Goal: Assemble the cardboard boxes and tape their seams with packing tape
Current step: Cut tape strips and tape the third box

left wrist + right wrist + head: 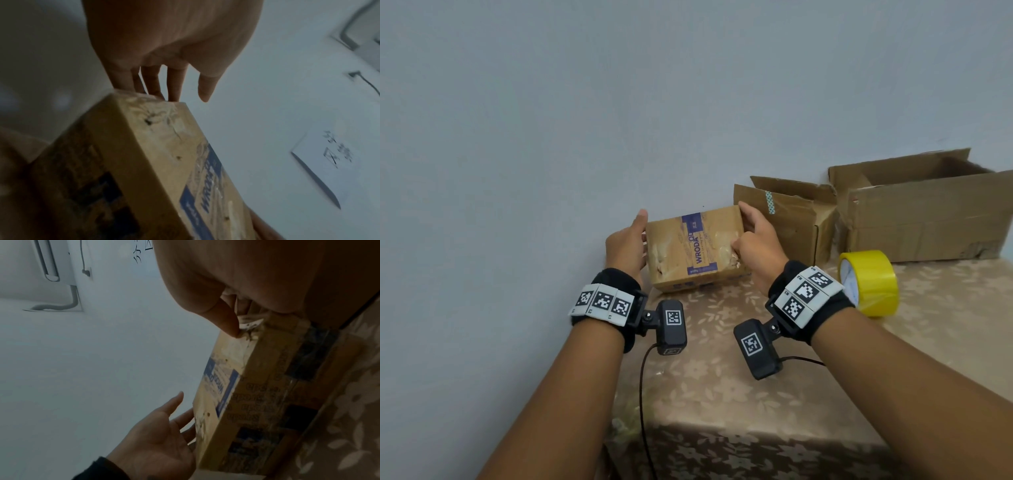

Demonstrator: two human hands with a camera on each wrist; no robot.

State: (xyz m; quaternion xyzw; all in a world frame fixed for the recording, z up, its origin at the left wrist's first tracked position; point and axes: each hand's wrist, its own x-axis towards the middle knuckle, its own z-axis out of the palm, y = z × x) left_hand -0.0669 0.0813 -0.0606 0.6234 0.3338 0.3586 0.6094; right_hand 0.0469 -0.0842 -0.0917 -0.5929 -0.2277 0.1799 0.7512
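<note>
Floral-patterned tablecloth covers the table across the lower centre of the head view, with both forearms reaching up over it. At mid-frame the small printed box rests on the cloth near the wall, its top already covered with clear tape. The left hand lies flat against the box's left side, fingers extended and relaxed, gripping nothing. The right hand holds the box's right edge, thumb pressed onto the top face and fingers curled around the side; the right wrist view confirms the thumb tip on the crumpled tape at the corner. Judged step: finishing or positioning this sealed box. To the right, the yellow tape roll stands on edge on the cloth. Behind it, at right of frame, the medium open box and the large open box stand against the wall, flaps up. The next move probably calls for setting the sealed box aside and closing the flaps of an open one.
</note>
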